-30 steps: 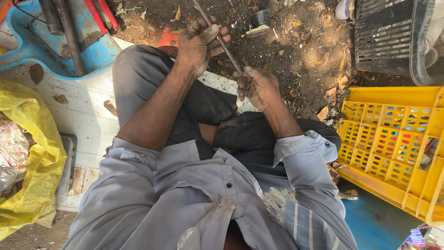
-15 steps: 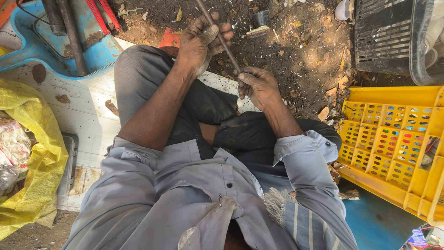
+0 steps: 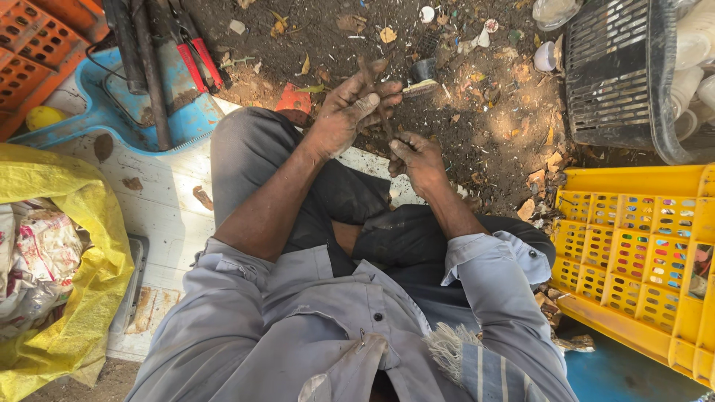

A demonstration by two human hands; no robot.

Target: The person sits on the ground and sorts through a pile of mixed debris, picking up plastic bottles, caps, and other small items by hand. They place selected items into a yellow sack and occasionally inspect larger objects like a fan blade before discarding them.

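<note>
I sit cross-legged on a white board [image 3: 160, 216], looking down at my lap. My left hand [image 3: 348, 112] is raised over my left knee, its dirty fingers closed around the upper part of a thin dark metal rod [image 3: 377, 95]. My right hand [image 3: 418, 158] sits just below and to the right, gripping the rod's lower end. The rod is blurred and runs slanted between the two hands, over dark littered soil [image 3: 477, 112].
A yellow plastic crate [image 3: 633, 260] stands at the right, a black basket [image 3: 611, 74] above it. Red-handled tools [image 3: 195, 56] lie on a blue tray [image 3: 141, 112] at upper left, beside an orange crate [image 3: 33, 52]. A yellow sack [image 3: 82, 253] sits at left.
The long rod that stuck up past my left hand now shows much shorter between the hands. My hands have shifted slightly closer together.
</note>
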